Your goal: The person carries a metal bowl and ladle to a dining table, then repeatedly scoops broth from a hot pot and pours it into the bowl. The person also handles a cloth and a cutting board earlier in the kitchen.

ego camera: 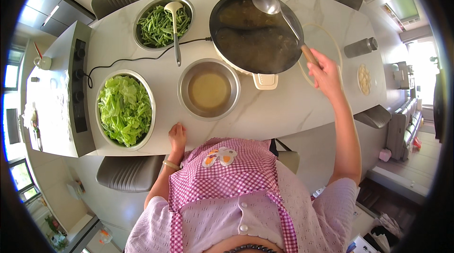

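Observation:
My right hand grips the wooden handle of a metal ladle. The ladle's bowl is over the far side of a divided electric hot pot, which holds brown, steaming liquid on both sides of its curved divider. Loosely curled, my left hand rests at the near table edge with nothing visible in it. Just beyond it is a stainless steel bowl of cloudy yellowish liquid. To its left sits a metal bowl of lettuce leaves.
Cut green beans fill a metal bowl at the back, with a grey-handled ladle across it. A black power cord runs from the hot pot to the cooktop unit. A bottle lies near a plate of pale pieces.

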Motion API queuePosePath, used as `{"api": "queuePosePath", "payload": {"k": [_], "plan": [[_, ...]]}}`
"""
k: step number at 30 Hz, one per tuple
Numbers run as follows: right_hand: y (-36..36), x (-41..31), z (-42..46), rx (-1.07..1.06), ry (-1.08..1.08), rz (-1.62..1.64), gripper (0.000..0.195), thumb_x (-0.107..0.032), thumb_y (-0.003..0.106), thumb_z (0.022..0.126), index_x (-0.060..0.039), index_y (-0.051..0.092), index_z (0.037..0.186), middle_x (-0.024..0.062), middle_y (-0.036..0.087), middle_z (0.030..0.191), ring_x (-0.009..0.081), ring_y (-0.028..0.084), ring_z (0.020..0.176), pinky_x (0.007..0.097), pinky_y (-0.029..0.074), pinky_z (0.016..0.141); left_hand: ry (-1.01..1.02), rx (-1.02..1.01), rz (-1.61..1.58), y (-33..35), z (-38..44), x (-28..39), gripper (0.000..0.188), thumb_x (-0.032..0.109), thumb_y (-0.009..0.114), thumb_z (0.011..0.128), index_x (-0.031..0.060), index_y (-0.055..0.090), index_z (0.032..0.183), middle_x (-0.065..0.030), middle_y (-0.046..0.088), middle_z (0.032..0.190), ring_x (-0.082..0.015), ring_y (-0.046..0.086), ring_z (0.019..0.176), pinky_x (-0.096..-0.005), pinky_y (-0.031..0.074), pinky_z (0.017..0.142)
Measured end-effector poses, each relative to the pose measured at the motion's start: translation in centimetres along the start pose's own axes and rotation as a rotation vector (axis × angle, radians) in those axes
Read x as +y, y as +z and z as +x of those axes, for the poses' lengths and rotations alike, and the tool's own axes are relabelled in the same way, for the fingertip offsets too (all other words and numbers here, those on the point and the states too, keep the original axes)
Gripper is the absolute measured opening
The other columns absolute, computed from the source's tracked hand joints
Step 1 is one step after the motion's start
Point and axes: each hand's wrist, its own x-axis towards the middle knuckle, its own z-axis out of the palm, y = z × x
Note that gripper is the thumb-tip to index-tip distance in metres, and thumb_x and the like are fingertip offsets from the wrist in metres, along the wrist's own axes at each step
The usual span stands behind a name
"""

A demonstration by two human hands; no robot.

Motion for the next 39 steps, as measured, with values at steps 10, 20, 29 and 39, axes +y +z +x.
{"api": "queuePosePath", "payload": {"k": [10,20,29,39], "plan": [[2.4,-0.6,8.1,-0.089,0.068,-0.139,0.045,-0.012,0.056,0.084,0.0040,0.048,0.125,0.0060,0.058,0.067,0.0099,0.049,0.044,0.0258,0.041,0.041,-0.309,-0.077,-0.139,-0.4,-0.1,0.9,0.012,0.005,0.049,0.086,0.0035,0.050,0.074,-0.0095,0.052,0.063,-0.0241,0.051,0.052,-0.0341,0.043,0.049],[0.8,-3.2,9.9,-0.512,0.363,0.403,0.039,-0.016,0.055,0.086,0.0040,0.049,0.119,0.0090,0.058,0.069,0.0056,0.045,0.042,0.0203,0.032,0.034,-0.305,-0.054,-0.144,-0.7,0.2,1.5,0.014,0.006,0.049,0.085,0.0037,0.051,0.072,-0.0092,0.051,0.062,-0.0229,0.049,0.050,-0.0342,0.041,0.047],[-0.9,-0.1,10.4,-0.622,0.481,0.774,0.031,-0.014,0.049,0.089,0.0034,0.049,0.115,0.0110,0.056,0.070,0.0038,0.038,0.038,0.0174,0.028,0.028,-0.765,-0.031,-0.531,-1.2,1.2,3.3,0.038,0.024,0.047,0.093,0.0051,0.051,0.060,0.0035,0.039,0.047,-0.0049,0.035,0.043,-0.0241,0.028,0.040],[-3.3,0.0,8.1,-0.430,0.339,0.600,0.042,-0.020,0.053,0.088,0.0011,0.047,0.124,0.0078,0.056,0.067,0.0042,0.039,0.037,0.0178,0.028,0.031,-0.755,-0.029,-0.540,-1.0,1.2,3.1,0.038,0.025,0.048,0.093,0.0058,0.050,0.060,0.0041,0.040,0.048,-0.0040,0.034,0.042,-0.0226,0.027,0.039]]}}
